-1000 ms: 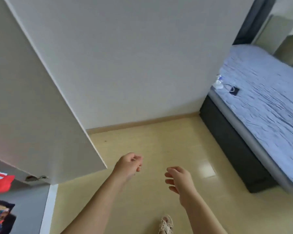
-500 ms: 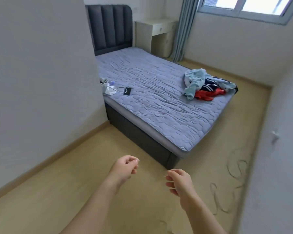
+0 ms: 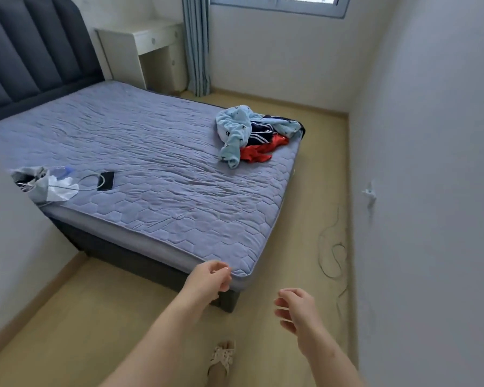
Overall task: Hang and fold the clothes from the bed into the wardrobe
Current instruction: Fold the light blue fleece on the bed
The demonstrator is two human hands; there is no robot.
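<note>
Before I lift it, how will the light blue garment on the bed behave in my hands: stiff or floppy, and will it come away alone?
Probably floppy: the light blue garment lies crumpled in soft folds, one part trailing toward me. It wraps over the dark striped garment and touches the red garment, so lifting it may drag them.

Crumpled clothes [image 3: 256, 132] heaped on bed's [image 3: 151, 169] far corner.
</note>
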